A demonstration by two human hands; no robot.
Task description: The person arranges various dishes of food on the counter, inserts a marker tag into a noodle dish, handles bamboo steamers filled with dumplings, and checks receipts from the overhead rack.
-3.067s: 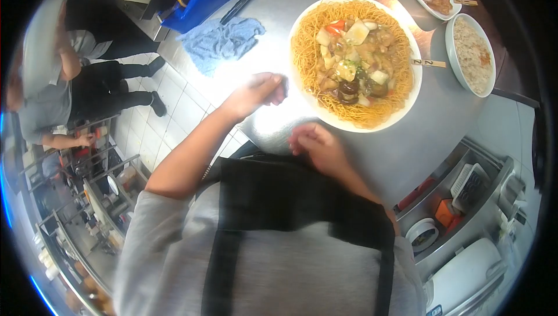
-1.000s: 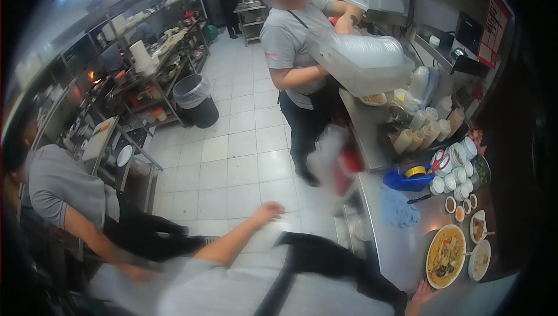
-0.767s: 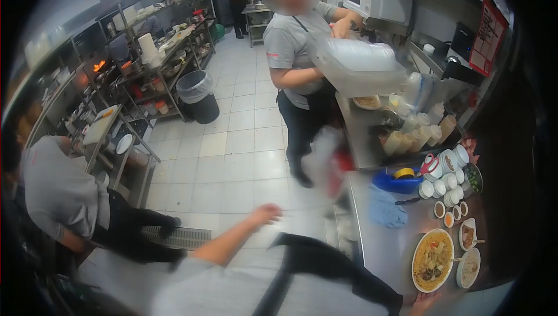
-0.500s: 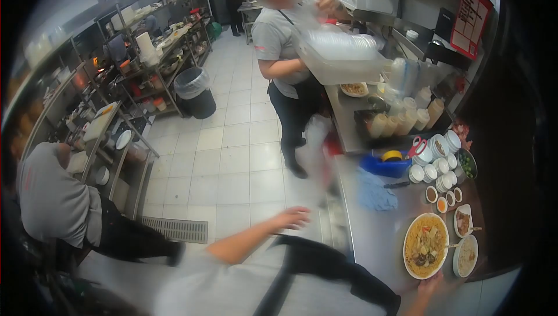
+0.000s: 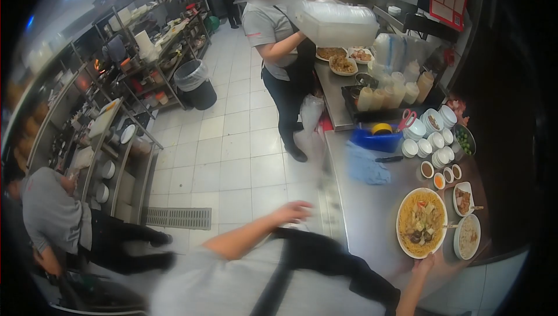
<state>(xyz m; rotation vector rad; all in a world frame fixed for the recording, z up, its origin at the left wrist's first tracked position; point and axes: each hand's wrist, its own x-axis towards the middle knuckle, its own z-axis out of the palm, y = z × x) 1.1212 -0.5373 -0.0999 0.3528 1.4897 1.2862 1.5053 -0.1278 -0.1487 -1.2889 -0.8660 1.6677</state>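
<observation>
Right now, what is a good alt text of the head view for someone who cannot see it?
The person's right hand is at the rim of a noodle plate on a steel counter; their left hand is open in midair. Beyond, a co-worker holds a translucent container.

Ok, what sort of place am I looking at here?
Most likely a restaurant kitchen: a noodle dish sits plated on a metal counter, squeeze bottles stand farther along, and a flame seems to burn at the picture's left.
</observation>
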